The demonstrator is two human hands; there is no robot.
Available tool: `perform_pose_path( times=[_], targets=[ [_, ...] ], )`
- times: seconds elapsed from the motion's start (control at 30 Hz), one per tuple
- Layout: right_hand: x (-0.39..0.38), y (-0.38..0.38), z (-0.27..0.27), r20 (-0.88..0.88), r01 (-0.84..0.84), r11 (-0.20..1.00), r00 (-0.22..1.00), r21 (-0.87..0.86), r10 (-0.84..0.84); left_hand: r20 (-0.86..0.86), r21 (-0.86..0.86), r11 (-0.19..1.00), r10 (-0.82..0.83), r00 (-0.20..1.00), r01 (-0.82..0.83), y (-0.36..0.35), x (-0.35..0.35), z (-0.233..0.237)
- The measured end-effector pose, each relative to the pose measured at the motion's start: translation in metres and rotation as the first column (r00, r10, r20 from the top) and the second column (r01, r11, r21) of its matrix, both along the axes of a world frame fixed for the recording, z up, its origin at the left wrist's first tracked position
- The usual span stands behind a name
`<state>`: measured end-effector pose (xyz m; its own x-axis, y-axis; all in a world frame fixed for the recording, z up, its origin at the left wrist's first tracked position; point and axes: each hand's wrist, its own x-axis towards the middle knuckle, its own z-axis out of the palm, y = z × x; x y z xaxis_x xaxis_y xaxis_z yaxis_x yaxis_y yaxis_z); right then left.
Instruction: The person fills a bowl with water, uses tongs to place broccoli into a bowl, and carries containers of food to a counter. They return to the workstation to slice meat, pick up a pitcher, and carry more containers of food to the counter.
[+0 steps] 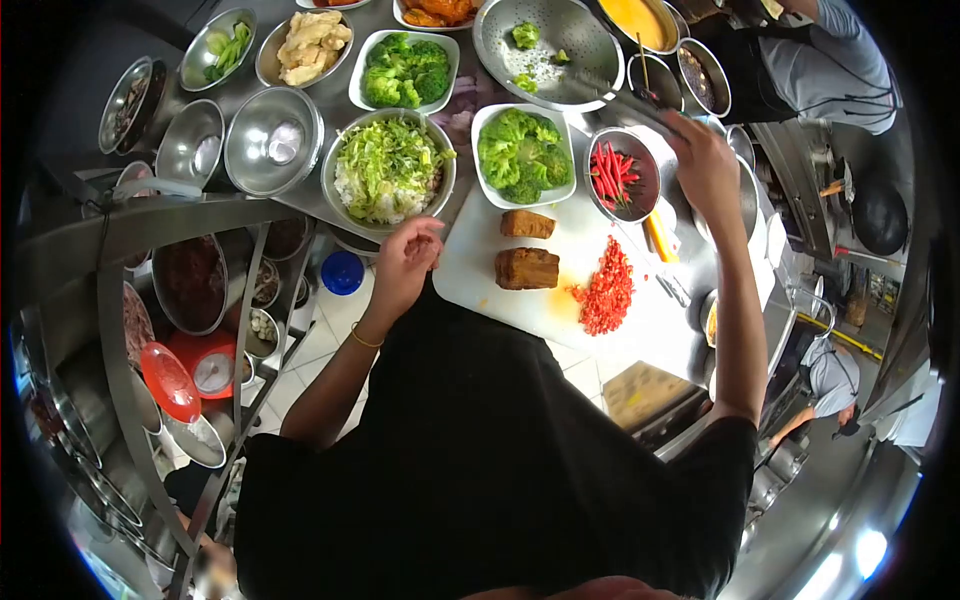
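My right hand (708,172) is closed on a long, thin metal utensil (628,108), blurred, which reaches over the edge of a perforated steel bowl (548,45) with a few broccoli pieces. My left hand (405,262) is loosely curled with nothing visible in it, beside the cutting board and below a bowl of chopped greens (392,160). On the white board (470,225) lie two brown blocks (527,268) and a pile of chopped red chili (607,290). A square white dish of broccoli (523,155) sits at the board's back edge.
A bowl of whole red chilies (613,175) and a yellow-handled tool (660,237) are right of the board. Another broccoli dish (405,72) and steel bowls (273,140) stand behind and left. Metal shelving (190,222) is at left. Other people (830,70) are at right.
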<state>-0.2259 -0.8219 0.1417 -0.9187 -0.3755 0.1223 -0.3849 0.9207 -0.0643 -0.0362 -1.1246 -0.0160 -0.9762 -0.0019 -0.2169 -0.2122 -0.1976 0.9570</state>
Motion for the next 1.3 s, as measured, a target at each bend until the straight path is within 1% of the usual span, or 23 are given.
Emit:
perform_pose_path(
  times=[0.1,0.13,0.2,0.27,0.33,0.4,0.43,0.53,0.6,0.63,0.67,0.7,0.73,0.77,0.83,0.9,0.97,1.0,1.07,1.13,1.2,1.27,1.3],
  targets=[
    [-0.055,-0.027,-0.028,-0.029,0.058,0.978,0.998,0.201,-0.053,0.1,0.061,0.998,-0.035,0.994,0.029,0.006,-0.001,0.002],
    [-0.08,-0.023,-0.051,-0.124,-0.02,0.986,0.991,0.167,0.041,0.093,0.061,0.998,-0.029,0.995,0.023,0.007,0.0,0.002],
    [-0.107,-0.044,-0.052,0.007,0.106,0.989,0.994,0.1,-0.107,0.104,0.124,0.992,-0.02,0.994,0.007,0.008,0.002,0.006],
    [-0.143,-0.05,-0.058,0.048,0.078,0.994,0.995,0.08,-0.082,0.111,0.114,0.994,-0.012,0.994,0.0,0.005,0.003,0.013],
    [-0.171,-0.066,-0.056,0.093,0.009,0.968,0.995,0.25,-0.033,0.146,0.138,0.99,-0.016,0.989,-0.004,0.001,0.005,0.009],
    [-0.195,-0.088,-0.055,0.136,-0.129,0.879,0.988,0.459,0.074,0.124,0.113,0.994,-0.022,0.992,0.008,-0.002,0.007,0.004],
    [-0.206,-0.091,-0.062,0.137,-0.126,0.881,0.988,0.455,0.07,0.102,0.093,0.995,-0.032,0.994,0.022,-0.003,0.007,0.003],
    [-0.226,-0.091,-0.091,-0.07,-0.279,0.787,0.924,0.549,0.377,0.099,0.082,0.996,-0.044,0.994,0.036,-0.004,0.004,0.007],
    [-0.238,-0.09,-0.111,-0.179,-0.349,0.694,0.804,0.63,0.567,0.085,0.066,0.997,-0.055,0.995,0.05,-0.007,0.001,0.008],
    [-0.246,-0.073,-0.119,-0.252,-0.389,0.884,0.857,0.258,0.45,0.073,0.058,0.997,-0.057,0.996,0.053,-0.007,0.001,0.007],
    [-0.173,-0.1,-0.027,-0.006,-0.027,0.882,0.999,0.471,0.033,0.09,0.067,0.996,-0.064,0.994,0.058,-0.007,0.0,0.008],
    [-0.148,-0.093,0.002,0.14,-0.087,0.859,0.99,0.505,0.018,0.085,0.05,0.997,-0.067,0.994,0.063,-0.008,-0.002,0.01],
    [-0.152,-0.051,-0.011,-0.014,-0.116,0.944,0.992,0.31,0.127,0.065,0.032,0.998,-0.063,0.996,0.061,-0.007,-0.005,0.011],
    [-0.137,-0.031,-0.004,-0.025,-0.061,0.948,0.997,0.311,0.073,0.06,0.04,0.998,-0.047,0.997,0.044,-0.005,-0.005,0.007],
    [-0.097,-0.005,0.018,0.05,-0.021,0.978,0.999,0.205,0.011,0.054,0.05,0.997,-0.056,0.997,0.054,-0.004,-0.005,0.001],
    [-0.054,0.017,0.022,0.085,0.048,0.999,0.995,0.003,-0.048,-0.003,0.036,0.996,-0.083,0.997,0.083,-0.002,-0.006,-0.003],
    [-0.008,0.023,0.018,0.143,0.068,0.981,0.989,-0.183,-0.042,-0.005,0.019,0.995,-0.1,0.995,0.1,0.002,-0.008,0.007],
    [0.018,0.018,0.011,0.181,0.19,0.961,0.971,-0.199,-0.155,-0.033,-0.001,0.994,-0.11,0.993,0.11,0.003,-0.012,0.012],
    [0.056,0.022,-0.033,0.008,0.041,0.978,0.999,-0.203,-0.04,-0.006,0.003,0.993,-0.119,0.993,0.119,0.007,-0.014,0.014],
    [0.088,0.013,-0.07,0.041,0.038,0.999,0.998,-0.031,-0.037,-0.004,0.029,0.994,-0.102,0.995,0.102,0.009,-0.015,0.014],
    [0.106,0.006,-0.068,0.084,0.078,0.992,0.994,-0.102,-0.07,-0.014,0.013,0.994,-0.11,0.994,0.11,0.011,-0.015,0.014],
    [0.107,0.013,-0.048,0.06,0.053,0.998,0.997,-0.027,-0.052,-0.021,0.002,0.993,-0.117,0.993,0.117,0.012,-0.011,0.015],
    [0.106,0.008,-0.033,0.051,0.062,0.997,0.997,-0.043,-0.06,0.013,-0.009,0.993,-0.115,0.993,0.115,0.012,-0.01,0.014]
  ],
)
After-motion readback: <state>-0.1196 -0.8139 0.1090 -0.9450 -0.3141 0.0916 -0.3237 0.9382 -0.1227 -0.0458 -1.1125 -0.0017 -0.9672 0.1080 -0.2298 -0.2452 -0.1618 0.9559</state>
